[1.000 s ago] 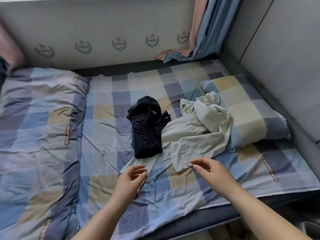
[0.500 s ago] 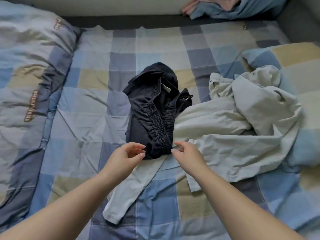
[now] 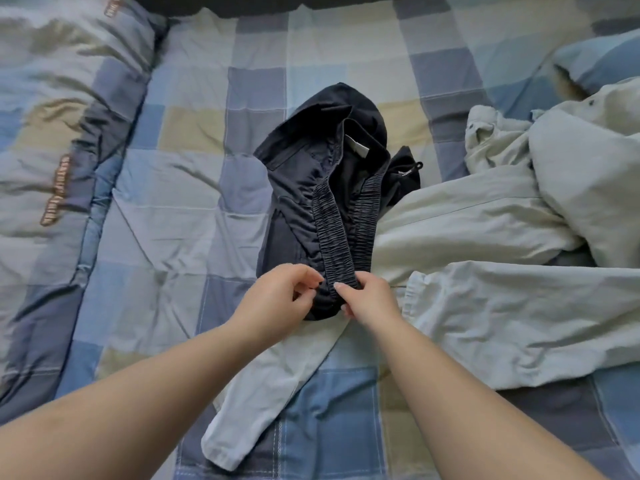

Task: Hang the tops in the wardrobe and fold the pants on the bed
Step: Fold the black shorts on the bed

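Mid-bed: dark pants [image 3: 322, 199] bunched, near end pinched by right hand [image 3: 372, 294] and left hand [image 3: 277, 299], fingers curled; pale top [image 3: 485, 271] touching, toward right edge.

The pants [image 3: 322, 188] lie in a heap on the bed sheet [image 3: 194, 209], about in the middle in front of me. My left hand [image 3: 277, 299] and my right hand [image 3: 369, 299] are both at the near end of the heap, touching its gathered waistband, the left one on the left side and the right one on the right. The top [image 3: 502, 289] lies crumpled to the right of the pants, and one sleeve of it passes under their near end and under my wrists, toward me. A folded quilt [image 3: 59, 161] lies far left. A pillow [image 3: 602, 60] is behind the top, at the far right.
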